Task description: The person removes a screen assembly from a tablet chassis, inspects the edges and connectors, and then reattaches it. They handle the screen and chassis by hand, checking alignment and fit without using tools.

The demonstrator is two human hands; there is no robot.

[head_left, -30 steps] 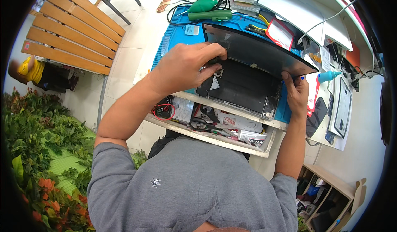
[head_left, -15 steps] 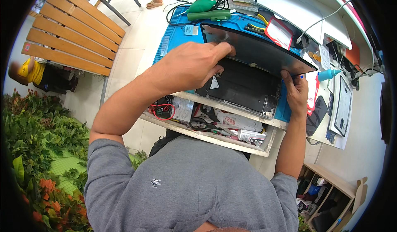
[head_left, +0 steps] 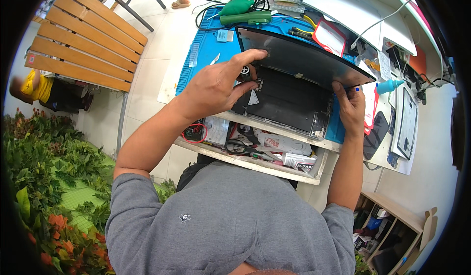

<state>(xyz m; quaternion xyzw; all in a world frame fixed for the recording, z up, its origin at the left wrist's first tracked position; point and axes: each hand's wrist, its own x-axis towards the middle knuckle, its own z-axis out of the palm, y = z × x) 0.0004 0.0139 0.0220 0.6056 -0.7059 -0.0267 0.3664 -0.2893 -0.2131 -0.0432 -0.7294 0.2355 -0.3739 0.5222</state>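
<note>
A tablet-like device lies opened on the blue mat (head_left: 198, 54): a dark screen panel (head_left: 294, 52) tilts up along the far edge of a black housing (head_left: 282, 101) with exposed parts at its ends. My left hand (head_left: 216, 84) is curled at the housing's left end, thumb and fingers round a small dark object (head_left: 246, 70) with a white cross mark, probably a screwdriver's end; its index finger reaches the panel. My right hand (head_left: 351, 106) grips the panel's right corner, thumb on the near face.
Behind lie a green blower (head_left: 238, 6), green tool (head_left: 245, 18), pliers (head_left: 306, 30) and cables. Right are a blue bottle (head_left: 390, 85) and phone (head_left: 374, 135); below, an open drawer (head_left: 245, 160) of tools. A wooden bench (head_left: 88, 39), a person in yellow (head_left: 44, 88) and another's feet (head_left: 181, 3) appear.
My left hand has moved slightly down and left, its index finger more extended, showing the small cross-marked object. My right hand and the panel have barely moved.
</note>
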